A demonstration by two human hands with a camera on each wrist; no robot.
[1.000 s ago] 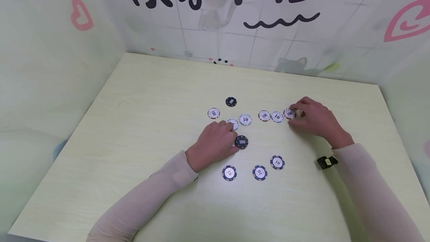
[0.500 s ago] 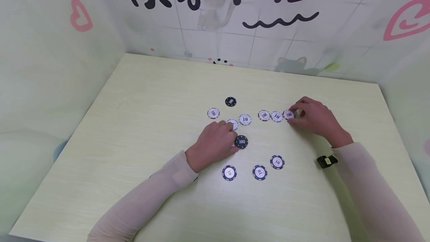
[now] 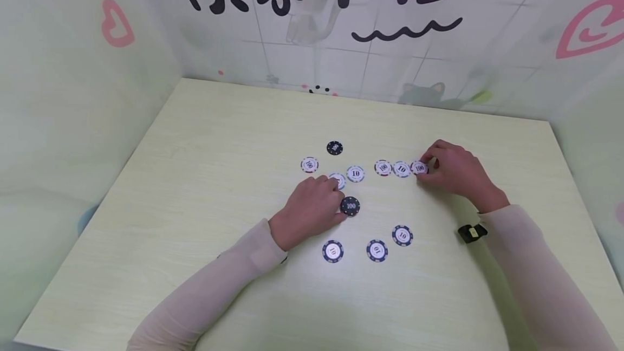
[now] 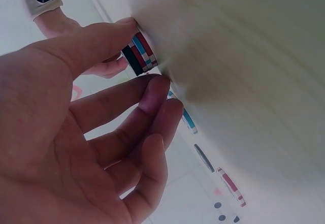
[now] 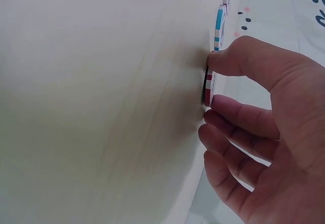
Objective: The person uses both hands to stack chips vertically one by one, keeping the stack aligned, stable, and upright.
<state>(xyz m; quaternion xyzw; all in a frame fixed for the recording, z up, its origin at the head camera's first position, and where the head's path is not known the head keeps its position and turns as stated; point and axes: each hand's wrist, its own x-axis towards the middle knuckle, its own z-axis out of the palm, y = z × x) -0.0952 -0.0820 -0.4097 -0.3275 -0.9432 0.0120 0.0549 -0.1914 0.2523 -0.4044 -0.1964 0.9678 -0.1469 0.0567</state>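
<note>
My left hand (image 3: 312, 207) pinches a short stack of poker chips between thumb and fingers. On top of that stack is a black 100 chip (image 3: 350, 206); in the left wrist view the stack (image 4: 142, 54) shows red and blue edges below it. My right hand (image 3: 455, 169) grips a white-faced, red-edged 100 chip (image 5: 209, 87) by its rim, with a dark gap under it. To its left lie a white-and-blue 10 chip (image 3: 402, 169) and a red-edged 100 chip (image 3: 383, 167). A blue-edged chip (image 3: 337, 180) is partly hidden by my left fingers.
Another white 10 chip (image 3: 356, 173), a red-edged 100 chip (image 3: 309, 164) and a black chip (image 3: 335, 148) lie flat on the table (image 3: 195, 177). Nearer me are dark blue chips (image 3: 333, 251). Printed walls (image 3: 317, 58) border the back and sides.
The right hand and its chip have shifted very slightly left, toward the neighbouring 10 chip. My left hand stays at the stack, and the other chips lie as before.
</note>
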